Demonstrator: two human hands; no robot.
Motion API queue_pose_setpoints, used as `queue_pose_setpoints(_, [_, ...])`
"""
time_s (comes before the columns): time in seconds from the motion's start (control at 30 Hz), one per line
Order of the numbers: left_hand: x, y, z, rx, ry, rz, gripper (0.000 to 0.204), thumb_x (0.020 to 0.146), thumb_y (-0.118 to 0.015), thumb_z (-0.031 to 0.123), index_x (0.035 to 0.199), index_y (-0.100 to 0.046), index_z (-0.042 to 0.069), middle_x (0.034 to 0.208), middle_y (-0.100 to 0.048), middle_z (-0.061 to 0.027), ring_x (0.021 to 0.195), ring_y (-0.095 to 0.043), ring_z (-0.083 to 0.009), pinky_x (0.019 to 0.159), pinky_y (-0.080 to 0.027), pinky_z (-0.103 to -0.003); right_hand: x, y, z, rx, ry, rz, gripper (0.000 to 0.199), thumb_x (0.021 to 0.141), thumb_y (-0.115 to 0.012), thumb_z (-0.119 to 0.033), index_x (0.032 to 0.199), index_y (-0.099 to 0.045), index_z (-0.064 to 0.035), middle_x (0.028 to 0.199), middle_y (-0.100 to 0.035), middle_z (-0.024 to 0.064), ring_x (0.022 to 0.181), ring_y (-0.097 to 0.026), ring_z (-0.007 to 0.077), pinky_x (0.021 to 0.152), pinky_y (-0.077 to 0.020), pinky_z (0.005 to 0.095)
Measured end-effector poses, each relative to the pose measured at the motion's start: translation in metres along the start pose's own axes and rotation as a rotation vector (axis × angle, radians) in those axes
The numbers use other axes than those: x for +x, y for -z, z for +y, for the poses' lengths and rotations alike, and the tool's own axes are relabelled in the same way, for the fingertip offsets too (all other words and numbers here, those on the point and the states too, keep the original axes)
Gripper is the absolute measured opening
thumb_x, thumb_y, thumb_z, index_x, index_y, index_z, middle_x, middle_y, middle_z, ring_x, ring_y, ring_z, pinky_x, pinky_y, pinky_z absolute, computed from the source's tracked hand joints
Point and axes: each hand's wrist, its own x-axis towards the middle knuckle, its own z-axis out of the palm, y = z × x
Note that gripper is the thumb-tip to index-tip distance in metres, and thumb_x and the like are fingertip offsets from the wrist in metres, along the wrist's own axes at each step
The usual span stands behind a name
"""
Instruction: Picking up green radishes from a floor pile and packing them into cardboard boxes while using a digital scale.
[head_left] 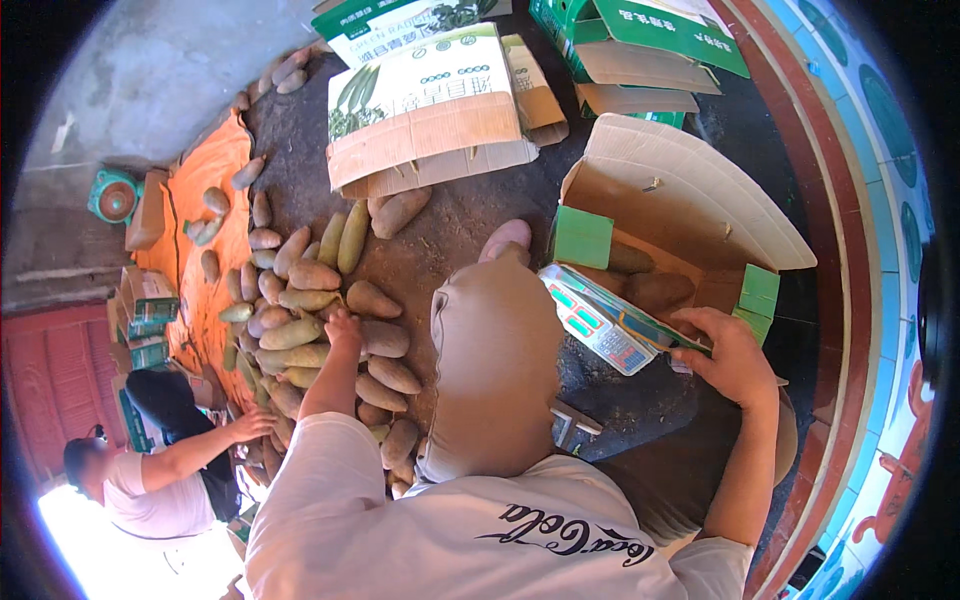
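My left hand reaches down into a heap of soil-dusted green radishes. Its fingers rest among them, beside a darker brown radish; whether they are closed around one is too small to make out. On the right, my right hand grips the near edge of an open carton, thumb on one side and fingers on the other. Inside the carton lie a few brownish radishes. A digital scale with lit green displays shows at the carton's near left side.
Closed green-and-white cartons stand ahead, with more open green ones at the far right. An orange sheet with scattered radishes runs along the left. Another person reaches into the heap's left side. My bent knee rises between heap and scale.
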Motion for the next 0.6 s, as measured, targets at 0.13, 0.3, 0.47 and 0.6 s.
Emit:
queue_pose_setpoints(0.13, [-0.01, -0.013, -0.005, 0.058, -0.018, -0.027, 0.032, 0.081, -0.057, 0.026, 0.111, -0.051, 0.017, 0.115, -0.052, -0.0079, 0.11, -0.05, -0.0247, 0.083, -0.046, -0.037, 0.0, 0.001, 0.001, 0.0, 0.062, 0.017, 0.037, 0.067, -0.07, -0.012, 0.102, -0.06, -0.0035, 0.09, -0.061, 0.0159, 0.082, -0.06, 0.031, 0.073, -0.047, 0.0378])
queue_pose_setpoints(0.3, [-0.037, -0.008, 0.01, -0.018, -0.115, -0.135, 0.036, 0.081, -0.055, 0.031, 0.112, -0.051, 0.013, 0.112, -0.058, -0.0096, 0.107, -0.055, -0.0249, 0.082, -0.047, -0.038, -0.001, -0.002, 0.006, -0.061, 0.069, 0.003, 0.034, 0.069, -0.069, -0.018, 0.1, -0.061, -0.0046, 0.09, -0.062, 0.0154, 0.084, -0.06, 0.031, 0.075, -0.0465, 0.0392])
queue_pose_setpoints(0.47, [-0.067, 0.012, 0.036, -0.292, -0.061, -0.246, 0.062, 0.069, -0.062, 0.05, 0.116, -0.055, 0.009, 0.117, -0.057, -0.015, 0.105, -0.058, -0.0247, 0.086, -0.047, -0.037, -0.007, -0.007, 0.01, -0.16, 0.06, 0.028, 0.033, 0.071, -0.068, -0.021, 0.099, -0.061, -0.0056, 0.091, -0.062, 0.0138, 0.086, -0.059, 0.0303, 0.076, -0.046, 0.0394])
queue_pose_setpoints(0.6, [-0.046, 0.003, 0.048, -0.56, -0.35, -0.265, 0.059, 0.068, -0.063, 0.051, 0.103, -0.063, 0.003, 0.102, -0.062, -0.021, 0.095, -0.062, -0.0268, 0.082, -0.048, -0.037, -0.016, -0.011, 0.017, -0.247, 0.031, 0.038, 0.031, 0.073, -0.065, -0.025, 0.098, -0.061, -0.0067, 0.09, -0.062, 0.0123, 0.087, -0.059, 0.0297, 0.076, -0.0457, 0.0399])
